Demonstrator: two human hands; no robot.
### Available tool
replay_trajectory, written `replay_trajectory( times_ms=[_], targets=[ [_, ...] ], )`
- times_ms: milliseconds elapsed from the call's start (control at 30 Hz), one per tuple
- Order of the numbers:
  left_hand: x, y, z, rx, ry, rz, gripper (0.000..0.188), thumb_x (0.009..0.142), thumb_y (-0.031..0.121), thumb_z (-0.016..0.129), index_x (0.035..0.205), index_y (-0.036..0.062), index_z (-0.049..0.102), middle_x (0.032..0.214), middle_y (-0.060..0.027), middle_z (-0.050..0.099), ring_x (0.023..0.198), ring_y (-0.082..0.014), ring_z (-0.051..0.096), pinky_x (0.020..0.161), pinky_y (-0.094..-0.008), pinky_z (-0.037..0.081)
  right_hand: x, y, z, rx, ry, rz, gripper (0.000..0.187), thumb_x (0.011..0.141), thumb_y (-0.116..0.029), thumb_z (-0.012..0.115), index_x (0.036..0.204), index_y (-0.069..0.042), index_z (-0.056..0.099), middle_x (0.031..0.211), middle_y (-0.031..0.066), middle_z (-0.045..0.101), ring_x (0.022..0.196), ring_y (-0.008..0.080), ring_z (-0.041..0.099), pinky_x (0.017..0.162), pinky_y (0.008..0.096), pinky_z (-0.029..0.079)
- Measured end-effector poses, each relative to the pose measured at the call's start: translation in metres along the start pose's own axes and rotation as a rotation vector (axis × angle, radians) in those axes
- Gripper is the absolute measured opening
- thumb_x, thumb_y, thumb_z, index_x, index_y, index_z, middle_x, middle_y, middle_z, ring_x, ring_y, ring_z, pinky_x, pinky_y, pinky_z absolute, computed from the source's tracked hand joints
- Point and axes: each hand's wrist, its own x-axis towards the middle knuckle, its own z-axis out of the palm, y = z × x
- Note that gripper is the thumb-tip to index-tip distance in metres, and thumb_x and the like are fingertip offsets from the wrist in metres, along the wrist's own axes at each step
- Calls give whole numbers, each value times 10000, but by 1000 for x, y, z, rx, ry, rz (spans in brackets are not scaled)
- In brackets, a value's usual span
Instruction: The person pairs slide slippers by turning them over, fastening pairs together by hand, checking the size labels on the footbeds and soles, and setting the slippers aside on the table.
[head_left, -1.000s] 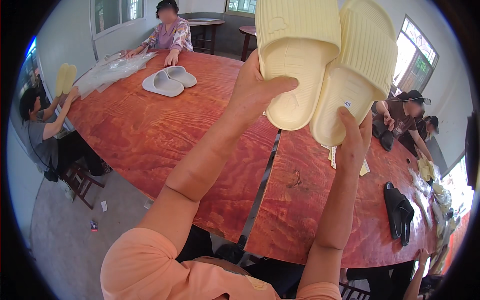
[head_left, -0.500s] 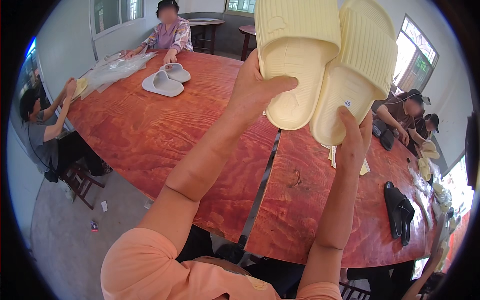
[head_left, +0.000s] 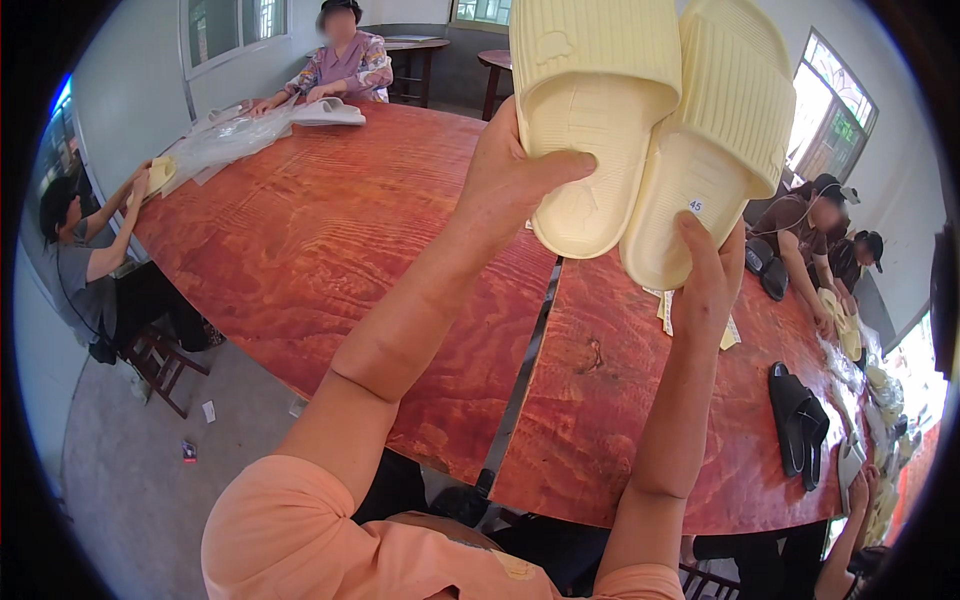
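Both my hands hold a pair of pale yellow slide slippers up above the table, toe ends away from me. My left hand [head_left: 520, 165] is closed on the left slipper [head_left: 596, 115], its thumb pressed on the footbed near the heel. With its thumb on the heel area, beside a small white size sticker [head_left: 695, 206], my right hand [head_left: 714, 270] grips the right slipper [head_left: 718, 125]. The slippers touch side by side, and both have ribbed straps. My fingers underneath are hidden. Below my right hand, printed paper strips [head_left: 666, 312] lie on the table.
The red-brown wooden table [head_left: 330, 240] has a dark seam. Black slides [head_left: 797, 425] lie at right, darker ones [head_left: 768, 268] farther back. Co-workers sit around it, one with light grey slippers [head_left: 330, 112] by clear plastic bags [head_left: 235, 138]. Another holds a yellow slipper [head_left: 158, 178].
The far co-worker has drawn the grey slippers left and back onto the plastic bags. At right, co-workers' hands have lowered to the yellow slippers. My hands and slippers stay practically still.
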Motion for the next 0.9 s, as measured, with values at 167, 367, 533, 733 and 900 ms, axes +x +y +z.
replay_trajectory(
  times_ms=[167,367,533,733,900],
  targets=[
    [1,-1,2,-11,-13,6,541,788,1,709,1285,-18,494,1143,-116,647,1015,-181,649,878,-324,532,-1,-2,-1,-3,7,-7,437,846,-115,634,1245,23,521,1137,94,602,1031,172,586,917,301,453],
    [0,-1,-2,-2,-2,3,555,779,-5,722,1286,-16,495,1142,-116,647,1008,-181,653,871,-325,539,-1,1,3,12,-1,-9,433,844,-122,634,1238,24,529,1126,93,607,1020,172,588,915,297,450],
    [1,2,1,-18,9,-30,564,757,-3,745,1264,-24,497,1143,-105,639,1016,-165,640,884,-312,531,-1,-2,0,-5,6,-12,425,849,-121,632,1236,26,532,1126,91,607,1016,167,588,910,289,449],
    [1,0,1,-12,4,-19,584,753,-5,748,1277,-25,491,1151,-105,638,1019,-164,640,883,-314,533,-1,-1,0,6,-8,-9,404,866,-110,621,1237,25,535,1129,88,606,1021,161,586,910,288,449],
    [3,-6,-1,-26,-17,3,542,778,-21,719,1279,-23,513,1159,-122,649,1005,-183,656,870,-324,543,3,5,-4,-7,-45,-38,405,871,-102,619,1245,29,535,1148,94,608,1033,166,585,918,291,452]
  ],
)
